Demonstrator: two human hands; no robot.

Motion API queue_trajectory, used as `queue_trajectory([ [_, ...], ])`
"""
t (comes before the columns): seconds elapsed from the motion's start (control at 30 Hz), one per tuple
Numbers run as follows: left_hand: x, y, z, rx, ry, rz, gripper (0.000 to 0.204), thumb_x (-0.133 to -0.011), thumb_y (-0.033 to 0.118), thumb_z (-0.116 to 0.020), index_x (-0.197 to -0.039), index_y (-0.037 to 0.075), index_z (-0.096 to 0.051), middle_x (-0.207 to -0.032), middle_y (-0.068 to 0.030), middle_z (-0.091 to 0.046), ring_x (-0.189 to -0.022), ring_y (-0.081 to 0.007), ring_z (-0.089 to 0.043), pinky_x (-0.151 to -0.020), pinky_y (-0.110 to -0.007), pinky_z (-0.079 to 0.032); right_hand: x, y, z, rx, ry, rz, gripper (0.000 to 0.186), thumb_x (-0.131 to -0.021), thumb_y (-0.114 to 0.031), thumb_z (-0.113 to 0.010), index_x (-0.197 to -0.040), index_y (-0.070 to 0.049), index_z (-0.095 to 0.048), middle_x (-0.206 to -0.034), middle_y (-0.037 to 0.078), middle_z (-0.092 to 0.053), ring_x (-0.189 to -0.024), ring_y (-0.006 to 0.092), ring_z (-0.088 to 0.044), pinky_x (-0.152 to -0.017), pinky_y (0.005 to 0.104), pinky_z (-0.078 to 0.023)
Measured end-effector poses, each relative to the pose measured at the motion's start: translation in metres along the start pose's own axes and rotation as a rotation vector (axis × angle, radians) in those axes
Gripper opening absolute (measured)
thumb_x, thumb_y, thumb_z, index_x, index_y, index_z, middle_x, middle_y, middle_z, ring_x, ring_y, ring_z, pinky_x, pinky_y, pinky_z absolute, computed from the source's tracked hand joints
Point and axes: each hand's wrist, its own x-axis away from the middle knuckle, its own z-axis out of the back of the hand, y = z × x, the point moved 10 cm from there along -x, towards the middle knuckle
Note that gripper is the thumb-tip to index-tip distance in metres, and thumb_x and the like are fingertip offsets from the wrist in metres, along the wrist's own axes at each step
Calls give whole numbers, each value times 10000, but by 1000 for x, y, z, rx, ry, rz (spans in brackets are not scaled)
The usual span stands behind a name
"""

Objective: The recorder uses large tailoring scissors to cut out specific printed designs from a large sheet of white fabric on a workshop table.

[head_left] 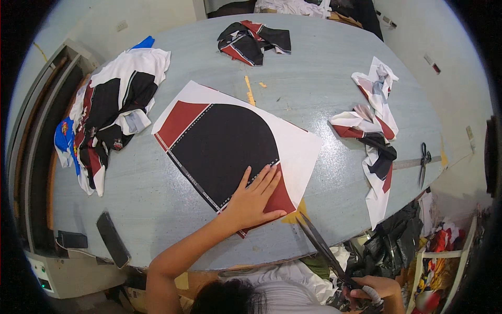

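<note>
My left hand (256, 196) lies with fingers spread on a printed fabric panel (219, 146) near the table's centre. The panel has a large black curved shape, dark red sections, thin lettered strips and a white surround. My right hand (375, 293), at the lower right, grips large dark scissors (324, 248). Their blades point up and left, slightly apart, with the tips near the panel's lower right corner. A yellow patch (290, 217) shows on the tabletop under the tips.
On the pale table (319, 73) lie piles of printed cut fabric at left (104, 94), top (253, 42) and right (376, 120). A phone (112, 239) is at lower left, small scissors (422, 167) at right. A long machine (52, 157) stands left, a rack of cloth (442, 254) lower right.
</note>
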Motion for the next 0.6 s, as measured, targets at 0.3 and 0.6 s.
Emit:
queue_trajectory([
  [0.3, 6, -2, -2, -63, 6, 85, 1081, -719, 740, -500, -1368, -89, -257, -1443, -261, -229, -1375, -345, -175, -1084, -568, -41, -62, -13, 5, 349, 174, 45, 568, -893, -494, -510, -1062, 48, -494, -794, 196, -603, -727, 279, -595, -660, 372, -461],
  [0.6, 6, -2, 0, -50, 17, 75, 1091, -720, 745, -493, -1368, -98, -248, -1444, -260, -228, -1377, -335, -177, -1089, -552, -49, -62, -26, 12, 456, 351, 84, 471, -858, -462, -575, -817, 2, -510, -622, 97, -513, -571, 202, -509, -544, 335, -409],
])
